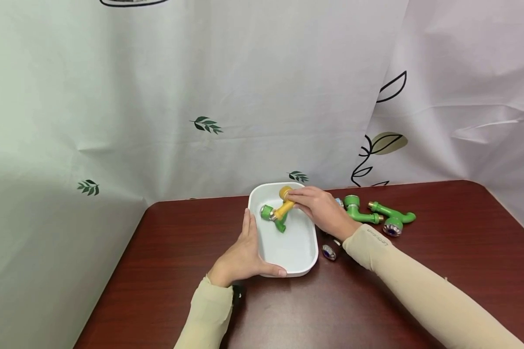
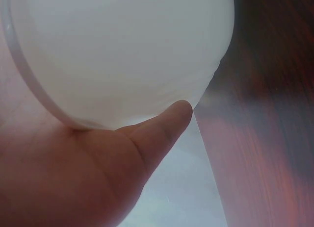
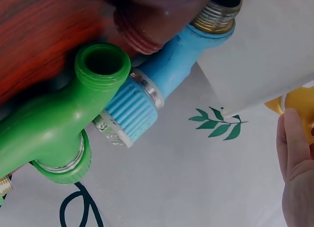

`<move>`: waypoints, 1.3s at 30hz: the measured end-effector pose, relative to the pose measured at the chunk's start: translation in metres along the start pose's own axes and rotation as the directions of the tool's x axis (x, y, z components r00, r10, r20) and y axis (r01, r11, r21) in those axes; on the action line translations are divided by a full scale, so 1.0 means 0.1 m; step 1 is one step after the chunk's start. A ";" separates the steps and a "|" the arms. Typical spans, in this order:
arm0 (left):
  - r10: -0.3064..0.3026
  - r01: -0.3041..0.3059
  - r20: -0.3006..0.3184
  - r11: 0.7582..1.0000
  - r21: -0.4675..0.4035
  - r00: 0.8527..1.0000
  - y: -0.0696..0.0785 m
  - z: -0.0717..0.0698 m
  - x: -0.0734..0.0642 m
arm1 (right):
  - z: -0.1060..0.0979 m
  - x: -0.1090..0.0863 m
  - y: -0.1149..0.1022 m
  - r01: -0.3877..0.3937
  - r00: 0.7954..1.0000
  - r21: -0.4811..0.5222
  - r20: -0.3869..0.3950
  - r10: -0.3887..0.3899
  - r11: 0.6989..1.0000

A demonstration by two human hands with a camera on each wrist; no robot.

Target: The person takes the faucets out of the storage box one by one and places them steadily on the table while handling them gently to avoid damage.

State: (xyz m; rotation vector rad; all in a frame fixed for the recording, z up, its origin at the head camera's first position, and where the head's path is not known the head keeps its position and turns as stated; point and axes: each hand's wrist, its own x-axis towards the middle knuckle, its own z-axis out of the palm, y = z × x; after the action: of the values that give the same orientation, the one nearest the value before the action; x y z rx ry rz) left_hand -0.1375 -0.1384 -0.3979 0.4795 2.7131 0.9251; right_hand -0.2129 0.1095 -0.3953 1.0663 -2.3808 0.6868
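A white tray [image 1: 288,252] stands at the table's middle, with a green tap [image 1: 281,226] lying inside it. Over that tap, partly covering it, is a yellow tap [image 1: 284,210]. My right hand [image 1: 323,208] reaches across the tray's right rim and pinches the yellow tap, whose far side its fingers hide. My left hand [image 1: 242,257] lies against the tray's near left corner, fingers straight along the left wall and thumb stretched along the front. In the left wrist view that thumb [image 2: 164,121] presses the tray's outer wall [image 2: 122,50].
Right of the tray lie a green tap [image 1: 353,213] and another green tap [image 1: 393,218]. A tap's silver-capped handle [image 1: 329,252] shows near the right forearm. The right wrist view shows a blue tap [image 3: 132,109] and a brownish-red tap [image 3: 162,13]. A patterned sheet [image 1: 244,97] hangs behind the table.
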 end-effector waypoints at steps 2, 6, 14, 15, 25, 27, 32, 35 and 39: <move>-0.003 0.003 0.002 1.000 0.002 1.000 0.00 0.00 0.00 | -0.02 -0.01 -0.01 0.000 1.000 -0.002 -0.005 0.000 1.000; -0.005 0.005 0.004 1.000 0.006 1.000 0.00 0.01 -0.01 | -0.05 -0.03 -0.03 0.006 1.000 -0.006 -0.027 -0.006 1.000; -0.003 0.003 0.003 1.000 0.002 1.000 0.01 0.01 -0.02 | -0.11 -0.10 -0.05 -0.031 0.996 0.011 -0.080 0.031 0.999; -0.002 0.002 0.001 1.000 0.001 1.000 0.01 0.01 -0.02 | -0.12 -0.11 -0.05 -0.039 0.995 0.008 -0.086 0.039 0.999; -0.008 0.008 -0.002 1.000 0.004 1.000 0.00 0.01 -0.02 | -0.22 -0.16 -0.07 -0.092 0.986 0.018 -0.137 0.093 0.996; -0.008 0.008 -0.003 1.000 0.000 1.000 0.00 0.01 -0.02 | -0.24 -0.17 -0.08 -0.093 0.984 0.014 -0.150 0.094 0.996; -0.007 0.007 -0.007 1.000 -0.003 1.000 0.00 0.01 -0.01 | -0.29 -0.22 -0.10 -0.085 0.983 0.020 -0.163 0.087 0.996; -0.005 0.005 -0.007 1.000 -0.005 1.000 0.00 0.01 0.00 | -0.32 -0.25 -0.11 -0.077 0.982 0.024 -0.171 0.080 0.997; -0.001 0.001 -0.006 1.000 -0.007 1.000 0.00 0.01 0.00 | -0.34 -0.29 -0.11 -0.060 0.979 0.026 -0.195 0.063 0.998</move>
State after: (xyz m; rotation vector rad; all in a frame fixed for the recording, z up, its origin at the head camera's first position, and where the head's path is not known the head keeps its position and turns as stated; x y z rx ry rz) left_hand -0.1375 -0.1380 -0.3990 0.4751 2.7144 0.9374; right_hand -0.1801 0.1394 -0.3827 0.8918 -2.2492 0.8003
